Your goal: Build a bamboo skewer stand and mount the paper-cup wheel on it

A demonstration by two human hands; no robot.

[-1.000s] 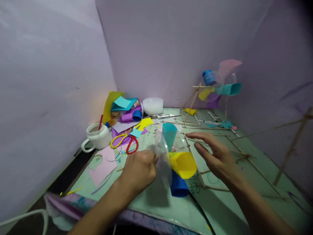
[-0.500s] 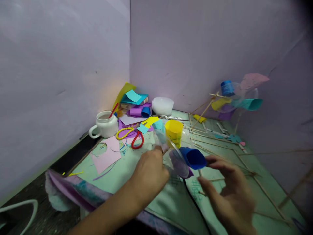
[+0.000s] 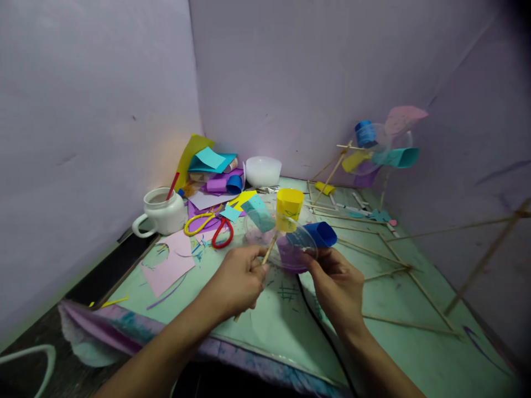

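My left hand [image 3: 244, 279] is closed around a thin wooden stick [image 3: 270, 247], whose far end meets a wheel of clear plastic discs [image 3: 305, 243]. Between the discs sit rolled paper cups: a yellow one [image 3: 290, 207] on top, a dark blue one [image 3: 321, 235] at the right, a purple one [image 3: 290, 255] below and a light blue piece [image 3: 258, 213] at the left. The rim of the near disc is pinched by my right hand [image 3: 338, 284], thumb in front, fingers behind near the blue cup.
Left on the table are a white mug [image 3: 165, 213], scissors with red and yellow handles [image 3: 223, 233] and cut pink paper [image 3: 168, 262]. A white bowl [image 3: 263, 171] stands behind. Rightward lies a stick frame [image 3: 392, 271]; another paper-cup wheel [image 3: 375, 149] stands at the back. A black cable [image 3: 319, 318] crosses the front.
My right hand has moved left and closed on the disc's rim. The wheel has turned so its face shows more, and the stick in my left hand has come into view.
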